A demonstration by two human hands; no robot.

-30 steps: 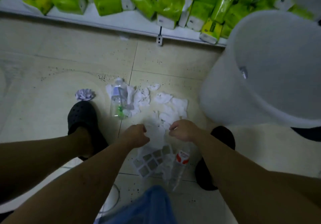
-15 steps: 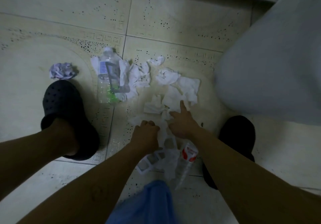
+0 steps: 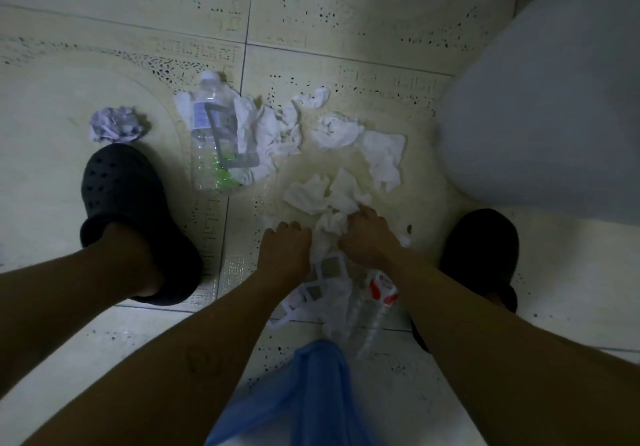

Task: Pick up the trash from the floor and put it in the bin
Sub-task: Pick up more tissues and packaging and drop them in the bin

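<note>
Crumpled white tissues (image 3: 341, 186) lie scattered on the tiled floor between my feet. My left hand (image 3: 285, 248) is down on the floor with its fingers curled at the near edge of the pile. My right hand (image 3: 367, 237) presses on the tissues beside it, fingers closing on a white wad (image 3: 329, 227). A clear plastic bottle (image 3: 211, 137) lies to the left of the tissues, and a purple paper ball (image 3: 116, 124) lies further left. Below my hands lie a white plastic tray (image 3: 318, 289) and a crushed bottle with a red label (image 3: 377, 296). The white bin (image 3: 540, 106) stands at the right.
My black clogs stand at the left (image 3: 128, 210) and right (image 3: 481, 255) of the trash. A blue cloth (image 3: 311, 393) hangs at the bottom centre. The bin's wall is close to the tissues on the right.
The view has tilted down and closer to the floor. My right hand's outstretched finger has curled in onto the tissues. My left hand has stayed beside it.
</note>
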